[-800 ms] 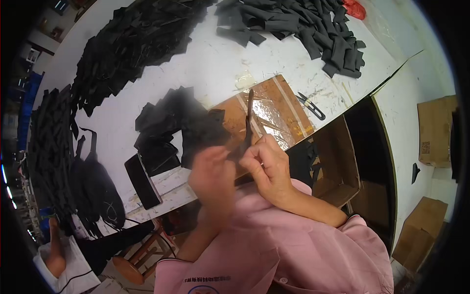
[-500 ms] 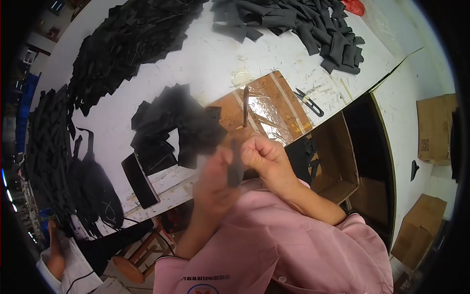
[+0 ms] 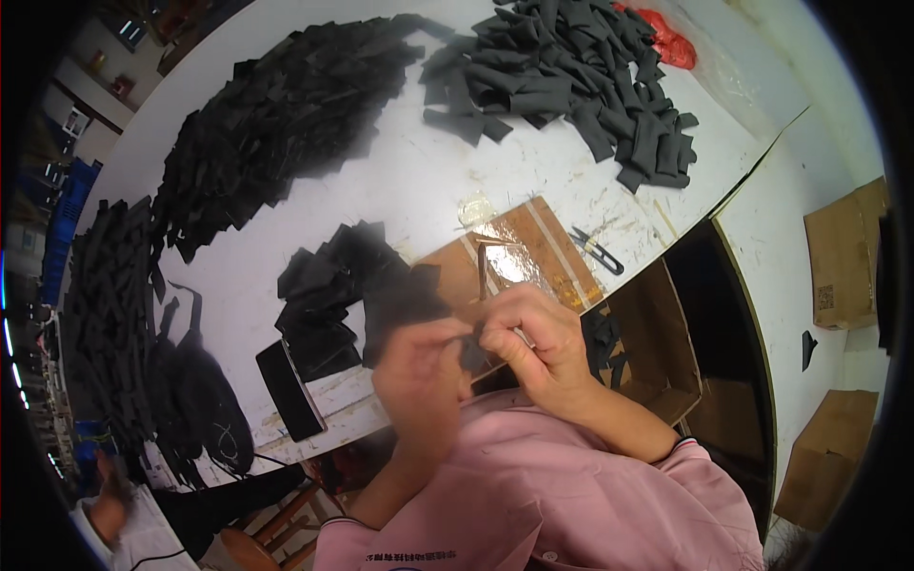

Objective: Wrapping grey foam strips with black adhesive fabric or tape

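My two hands are close together over the table's near edge. A small dark fabric piece (image 3: pixel 471 355) shows between them, mostly hidden by fingers. My left hand (image 3: pixel 419 366), slightly blurred, pinches its left side. My right hand (image 3: pixel 541 341) is closed on the other side, its thumb pressed to the curled fingers. Just beyond the hands a thin brown rod (image 3: pixel 483 271) stands up at a taped brown board (image 3: pixel 557 249). Left of the hands lies a loose heap of black fabric pieces (image 3: pixel 324 285), some reaching up to the left hand.
Thread snips (image 3: pixel 598 251) lie right of the board. A dark phone (image 3: pixel 288 390) and a black bag (image 3: pixel 205 404) are at the left. Large black fabric piles (image 3: pixel 286 105) and rolled dark pieces (image 3: pixel 571 76) cover the far table. An open cardboard box (image 3: pixel 662 333) stands below the right edge.
The view has shifted, so the table sits lower in the picture. My left hand, heavily blurred before, now shows its fingers pinched beside the right hand.
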Demonstrator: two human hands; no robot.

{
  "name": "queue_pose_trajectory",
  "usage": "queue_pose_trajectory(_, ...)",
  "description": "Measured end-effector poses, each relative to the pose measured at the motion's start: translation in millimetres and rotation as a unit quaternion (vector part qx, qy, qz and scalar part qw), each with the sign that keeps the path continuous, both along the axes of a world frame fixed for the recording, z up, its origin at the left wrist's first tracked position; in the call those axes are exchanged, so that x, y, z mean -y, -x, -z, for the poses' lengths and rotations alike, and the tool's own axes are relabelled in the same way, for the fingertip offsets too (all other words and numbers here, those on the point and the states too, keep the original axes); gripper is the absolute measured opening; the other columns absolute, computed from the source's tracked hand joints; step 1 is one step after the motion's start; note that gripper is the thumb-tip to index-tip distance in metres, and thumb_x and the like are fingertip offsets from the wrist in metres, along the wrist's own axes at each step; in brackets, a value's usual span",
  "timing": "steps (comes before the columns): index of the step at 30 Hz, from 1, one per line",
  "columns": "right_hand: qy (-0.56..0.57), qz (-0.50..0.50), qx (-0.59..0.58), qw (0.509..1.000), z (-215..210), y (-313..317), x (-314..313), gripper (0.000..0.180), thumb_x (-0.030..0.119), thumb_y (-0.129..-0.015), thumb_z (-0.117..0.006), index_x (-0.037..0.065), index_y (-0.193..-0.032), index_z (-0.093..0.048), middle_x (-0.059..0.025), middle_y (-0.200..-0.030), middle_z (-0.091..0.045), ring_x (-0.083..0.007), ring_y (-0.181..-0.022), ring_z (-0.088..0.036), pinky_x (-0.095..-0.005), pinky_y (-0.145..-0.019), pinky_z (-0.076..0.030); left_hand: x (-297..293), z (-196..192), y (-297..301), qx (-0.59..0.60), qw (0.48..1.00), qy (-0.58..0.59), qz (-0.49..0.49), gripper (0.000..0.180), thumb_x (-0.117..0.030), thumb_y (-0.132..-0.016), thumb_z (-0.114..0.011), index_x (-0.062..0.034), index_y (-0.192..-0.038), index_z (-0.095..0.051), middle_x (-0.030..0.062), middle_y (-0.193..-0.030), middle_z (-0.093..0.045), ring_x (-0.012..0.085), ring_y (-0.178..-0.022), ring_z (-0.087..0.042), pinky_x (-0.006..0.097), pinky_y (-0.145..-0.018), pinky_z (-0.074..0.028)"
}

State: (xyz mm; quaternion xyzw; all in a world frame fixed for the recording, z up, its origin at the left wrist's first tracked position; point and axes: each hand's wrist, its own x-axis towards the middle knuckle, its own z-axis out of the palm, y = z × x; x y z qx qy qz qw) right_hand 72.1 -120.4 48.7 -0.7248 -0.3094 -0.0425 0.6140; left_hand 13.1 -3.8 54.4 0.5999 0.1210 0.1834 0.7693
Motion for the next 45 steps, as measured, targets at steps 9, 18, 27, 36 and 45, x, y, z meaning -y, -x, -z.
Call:
queue_pose_trajectory(9,-0.076,-0.138,-0.116,0.981,-76.4,-41.9,-2.6,0.019,0.017,-0.082,-0.055,0.001,-0.072,-0.051,-0.0016,-0.063,-0.047,-0.0062,-0.056,-0.040,-0.0220,-0.050,-0.034,-19.4,-65.9,-33.2,0.123,0.707,0.593,0.365,0.023,-0.008,-0.087,-0.041,0.0036,-0.103,-0.031,0.0121,-0.063,-0.049,0.0035,-0.028,-0.036,0.016,-0.024,-0.022)
queue_pose_trajectory(18,-0.128,-0.209,-0.456,0.855,12.9,-72.8,-0.4,0.026,0.026,-0.084,-0.055,0.003,-0.071,-0.052,0.0007,-0.057,-0.045,-0.0057,-0.050,-0.039,-0.0186,-0.044,-0.031,-36.6,20.4,-66.3,-0.108,0.734,0.637,0.208,0.034,-0.002,-0.086,-0.031,0.0004,-0.119,-0.041,0.0018,-0.055,-0.049,0.0035,-0.031,-0.028,0.016,-0.028,-0.024)
queue_pose_trajectory(27,-0.028,-0.234,-0.415,0.879,19.2,-78.9,-1.0,0.027,0.028,-0.084,-0.055,0.004,-0.070,-0.052,0.0024,-0.057,-0.045,-0.0057,-0.050,-0.038,-0.0184,-0.045,-0.030,-35.8,43.7,-65.3,0.045,0.674,0.661,0.327,0.034,-0.007,-0.088,-0.031,0.0024,-0.119,-0.040,0.0061,-0.073,-0.056,0.0032,-0.033,-0.028,0.016,-0.031,-0.024)
queue_pose_trajectory(36,-0.077,-0.292,-0.336,0.892,-13.4,-86.1,-1.0,0.025,0.027,-0.085,-0.053,0.006,-0.071,-0.050,0.0041,-0.060,-0.043,-0.0041,-0.053,-0.037,-0.0185,-0.048,-0.030,-14.9,-26.6,-49.7,0.037,0.950,0.212,0.226,0.035,-0.001,-0.082,-0.050,0.0036,-0.114,-0.037,0.0092,-0.083,-0.056,0.0027,-0.037,-0.034,0.017,-0.036,-0.028)
queue_pose_trajectory(45,-0.075,-0.199,-0.397,0.893,31.7,-73.8,-0.4,0.022,0.024,-0.085,-0.052,0.003,-0.079,-0.054,0.0043,-0.063,-0.045,-0.0053,-0.057,-0.041,-0.0186,-0.052,-0.033,-12.2,19.9,-54.0,-0.028,0.996,0.022,0.087,0.029,-0.003,-0.083,-0.050,0.0015,-0.111,-0.043,0.0078,-0.091,-0.056,0.0069,-0.062,-0.050,0.017,-0.051,-0.038)
